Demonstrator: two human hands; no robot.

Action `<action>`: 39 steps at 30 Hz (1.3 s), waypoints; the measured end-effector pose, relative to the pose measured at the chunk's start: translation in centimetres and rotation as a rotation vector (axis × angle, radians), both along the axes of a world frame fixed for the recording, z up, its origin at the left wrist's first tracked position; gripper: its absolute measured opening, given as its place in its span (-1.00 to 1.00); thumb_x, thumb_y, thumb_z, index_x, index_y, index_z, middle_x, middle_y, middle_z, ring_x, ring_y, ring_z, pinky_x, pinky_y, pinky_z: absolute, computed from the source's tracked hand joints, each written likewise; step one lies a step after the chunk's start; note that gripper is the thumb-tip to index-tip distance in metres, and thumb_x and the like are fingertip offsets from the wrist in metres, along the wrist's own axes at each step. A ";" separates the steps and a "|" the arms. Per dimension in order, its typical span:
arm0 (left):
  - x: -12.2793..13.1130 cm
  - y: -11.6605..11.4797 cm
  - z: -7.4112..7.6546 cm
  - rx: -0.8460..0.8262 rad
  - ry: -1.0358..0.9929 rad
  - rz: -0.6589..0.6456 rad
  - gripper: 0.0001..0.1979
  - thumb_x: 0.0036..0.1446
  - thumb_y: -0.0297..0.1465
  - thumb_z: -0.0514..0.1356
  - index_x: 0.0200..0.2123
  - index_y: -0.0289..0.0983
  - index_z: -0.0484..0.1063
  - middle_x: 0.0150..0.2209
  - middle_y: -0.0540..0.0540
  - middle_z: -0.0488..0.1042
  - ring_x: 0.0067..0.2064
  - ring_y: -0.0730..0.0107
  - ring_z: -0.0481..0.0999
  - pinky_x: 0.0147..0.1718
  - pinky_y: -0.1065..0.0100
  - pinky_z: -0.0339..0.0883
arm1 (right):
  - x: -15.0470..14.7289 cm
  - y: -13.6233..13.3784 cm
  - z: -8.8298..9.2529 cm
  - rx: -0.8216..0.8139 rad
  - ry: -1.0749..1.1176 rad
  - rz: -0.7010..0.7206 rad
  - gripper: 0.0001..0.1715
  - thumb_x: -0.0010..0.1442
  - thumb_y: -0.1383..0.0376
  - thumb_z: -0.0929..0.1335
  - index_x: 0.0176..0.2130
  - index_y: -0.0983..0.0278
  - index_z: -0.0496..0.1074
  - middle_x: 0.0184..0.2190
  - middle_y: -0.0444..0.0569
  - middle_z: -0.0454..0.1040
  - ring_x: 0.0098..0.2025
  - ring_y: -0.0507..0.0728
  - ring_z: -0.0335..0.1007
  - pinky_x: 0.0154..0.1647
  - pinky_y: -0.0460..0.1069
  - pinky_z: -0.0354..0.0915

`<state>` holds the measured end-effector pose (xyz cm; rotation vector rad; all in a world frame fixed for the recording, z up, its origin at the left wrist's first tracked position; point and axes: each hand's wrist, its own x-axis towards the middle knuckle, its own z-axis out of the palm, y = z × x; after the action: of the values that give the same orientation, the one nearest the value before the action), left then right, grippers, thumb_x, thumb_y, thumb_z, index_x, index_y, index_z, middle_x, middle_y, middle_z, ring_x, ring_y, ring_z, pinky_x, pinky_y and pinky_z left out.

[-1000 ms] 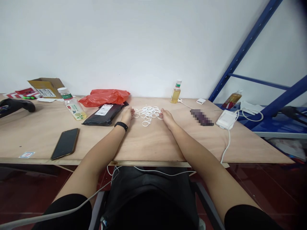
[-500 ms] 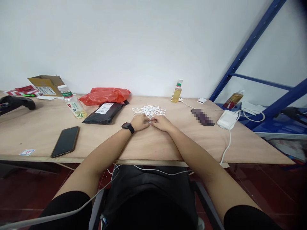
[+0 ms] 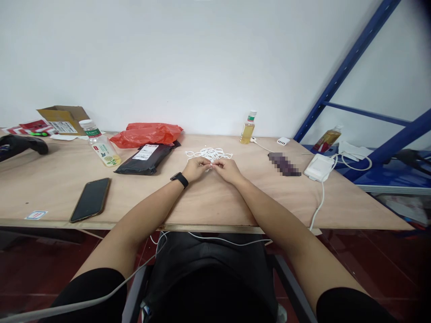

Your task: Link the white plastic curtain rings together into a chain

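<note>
at the far left of the table (image 3: 202,206), a black device (image 3: 25,146) lies with its rounded end toward the middle. behind it are red and white packets (image 3: 33,127), then an open box (image 3: 63,120) against the wall. a sticker (image 3: 36,215) sits at the front edge, and right of it a phone (image 3: 90,200) lies flat, screen up. behind the phone is the left bottle (image 3: 103,149), white-capped, with some pale liquid at the bottom. next come a crumpled red bag (image 3: 146,134) and, in front of it and touching, a black parcel (image 3: 143,162) with a white label.

the left hand (image 3: 197,169), a black watch (image 3: 179,179) at its wrist, is closed to a pinch, thumb and finger on a small white piece (image 3: 211,164). the rings (image 3: 212,153), white and tangled in 1 heap, lie on the table just behind both hands. the right hand (image 3: 229,170) pinches the same piece from its side, so the 2 hands meet fingertip to fingertip; the fingers hide most of it, and whether it is 1 of the rings cannot be told.

farther right stand the middle bottle (image 3: 247,131), a charger (image 3: 283,141), a blurred dark item (image 3: 284,164) and a white case (image 3: 318,168) with a cable (image 3: 321,202). beyond, the right bottle (image 3: 328,138) is by the blue rack (image 3: 350,67).
</note>
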<state>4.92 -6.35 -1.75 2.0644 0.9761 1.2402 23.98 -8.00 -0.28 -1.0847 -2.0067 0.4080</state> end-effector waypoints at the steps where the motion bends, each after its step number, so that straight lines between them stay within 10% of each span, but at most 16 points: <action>1: 0.0 0.0 0.0 0.004 -0.014 0.002 -0.75 0.10 -0.21 0.29 -0.39 -0.30 0.58 -0.27 -0.15 0.62 -0.21 0.28 0.56 -0.15 0.28 0.41 | 0.0 -0.1 0.1 0.004 0.012 0.001 -0.86 0.19 0.30 0.38 -0.33 0.22 0.58 -0.35 -0.08 0.60 -0.32 0.07 0.44 -0.26 -0.04 0.27; 16: -0.6 -1.0 2.0 0.126 0.111 0.003 -0.85 0.09 -0.32 0.22 -0.42 -0.28 0.47 -0.26 -0.11 0.58 -0.18 0.29 0.53 -0.11 0.27 0.36 | 0.6 0.4 0.2 -0.011 0.018 0.012 -0.83 0.21 0.26 0.35 -0.29 0.23 0.58 -0.33 -0.10 0.61 -0.30 0.06 0.46 -0.24 -0.06 0.28; 27: -1.3 -1.4 1.8 -0.043 0.456 -0.114 -0.74 0.09 -0.28 0.18 -0.56 -0.29 0.47 -0.62 0.04 0.40 -0.56 0.51 0.30 -0.53 0.43 0.16 | -0.2 0.8 -1.1 -0.079 -0.378 -0.206 -0.76 0.15 0.15 0.43 -0.18 0.18 0.56 -0.27 -0.02 0.59 -0.21 0.16 0.44 -0.28 -0.03 0.24; 39: -1.5 0.6 0.2 0.356 0.443 0.081 -0.76 0.15 -0.34 0.22 -0.12 -0.25 0.58 -0.09 -0.19 0.49 -0.05 0.21 0.49 -0.02 0.21 0.38 | -1.0 -0.3 -0.4 0.083 -0.278 -0.099 -0.82 0.21 0.32 0.34 -0.20 0.20 0.54 -0.26 -0.03 0.56 -0.17 0.15 0.42 -0.17 -0.01 0.25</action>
<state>3.40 -5.78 -1.50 2.6805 1.0997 1.0764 22.93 -8.25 -0.68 -1.2369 -2.1772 0.1249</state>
